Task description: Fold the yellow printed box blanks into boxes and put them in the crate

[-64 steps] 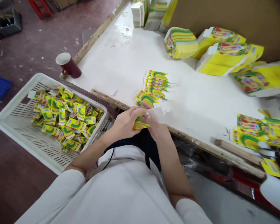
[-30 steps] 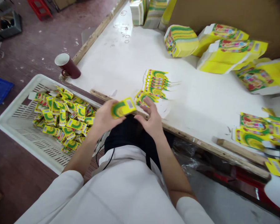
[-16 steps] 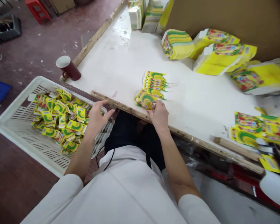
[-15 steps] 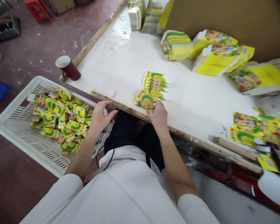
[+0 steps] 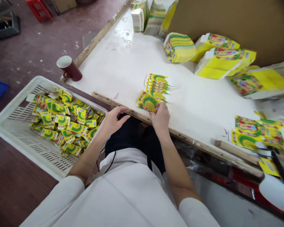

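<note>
My right hand (image 5: pixel 160 116) has its fingers closed on the right end of a small flat yellow and green carton (image 5: pixel 147 101). This carton lies at the front of a row of overlapping flat cartons (image 5: pixel 157 82), near the table's wooden edge strip (image 5: pixel 139 116). My left hand (image 5: pixel 115 121) hovers by that strip, thumb and fingers apart with nothing between them. Left of it, on a lower level, a white plastic basket (image 5: pixel 21 143) holds a heap of small yellow cartons (image 5: pixel 68 123).
A dark red mug (image 5: pixel 72 71) stands at the left corner of the white table (image 5: pixel 109 66). Stacks of yellow cartons (image 5: pixel 224 63) line the back against a brown board (image 5: pixel 236 22). More flat cartons (image 5: pixel 247 130) and a wooden block (image 5: pixel 235 151) lie at the right.
My left hand has moved right, away from the basket and toward the carton row. My right hand stays at the front carton, nearly unmoved.
</note>
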A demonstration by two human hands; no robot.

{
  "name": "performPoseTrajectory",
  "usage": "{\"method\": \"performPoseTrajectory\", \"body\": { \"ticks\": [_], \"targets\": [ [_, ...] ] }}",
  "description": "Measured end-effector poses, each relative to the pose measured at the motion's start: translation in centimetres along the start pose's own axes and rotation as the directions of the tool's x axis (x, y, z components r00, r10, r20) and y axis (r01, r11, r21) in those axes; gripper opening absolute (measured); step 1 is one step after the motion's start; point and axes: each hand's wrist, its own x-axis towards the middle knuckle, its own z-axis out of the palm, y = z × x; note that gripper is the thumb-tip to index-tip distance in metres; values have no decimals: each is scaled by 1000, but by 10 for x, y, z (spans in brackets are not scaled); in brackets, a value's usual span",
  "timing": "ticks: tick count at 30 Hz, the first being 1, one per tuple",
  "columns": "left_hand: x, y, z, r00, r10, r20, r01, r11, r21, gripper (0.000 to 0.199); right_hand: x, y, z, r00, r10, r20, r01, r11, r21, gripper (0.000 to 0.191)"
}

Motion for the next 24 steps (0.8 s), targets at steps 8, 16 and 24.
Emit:
{"method": "performPoseTrajectory", "body": {
  "ticks": [8,16,24],
  "targets": [
    [20,13,53,993,-105,46,111,791,-601,78,-27,-23,-12,981,-185,-51,170,721,672,52],
    [27,42,61,957,-239,-167,95,797,-596,71,-64,-50,-18,825,-519,225,114,542,833,70],
    [11,24,58,982,-168,-85,89,814,-574,74,-57,-41,-7,944,-282,170,10,540,842,55]
  ]
}}
